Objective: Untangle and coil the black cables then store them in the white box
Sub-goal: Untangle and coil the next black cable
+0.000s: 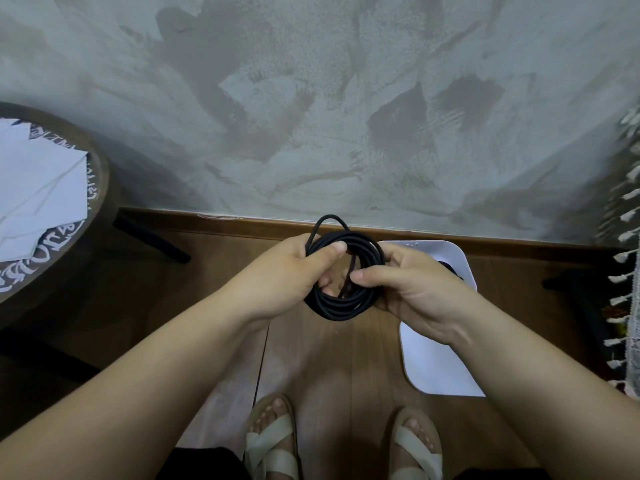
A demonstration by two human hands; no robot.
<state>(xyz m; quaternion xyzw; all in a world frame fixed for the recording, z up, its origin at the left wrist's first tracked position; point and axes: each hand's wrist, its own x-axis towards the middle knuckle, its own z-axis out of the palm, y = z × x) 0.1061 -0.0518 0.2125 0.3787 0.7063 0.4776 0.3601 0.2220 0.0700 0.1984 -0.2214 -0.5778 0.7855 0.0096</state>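
A black cable (341,304), wound into a round coil of several loops, hangs in the air between both hands above the wooden floor. My left hand (284,275) grips the coil's left side, thumb laid over the top strands. My right hand (412,289) holds the right side and pinches a strand crossing the coil's middle between thumb and fingers. One loop sticks up above the coil. The white box (433,362) stands on the floor under my right hand, and something dark shows inside it near its far edge, mostly hidden by the hand.
A round dark wooden table (100,174) with white paper on it stands at the left. The grey plastered wall (311,116) runs close ahead behind a wooden skirting. A fringed lace cloth (627,237) hangs at the right edge. My sandalled feet (273,441) are below.
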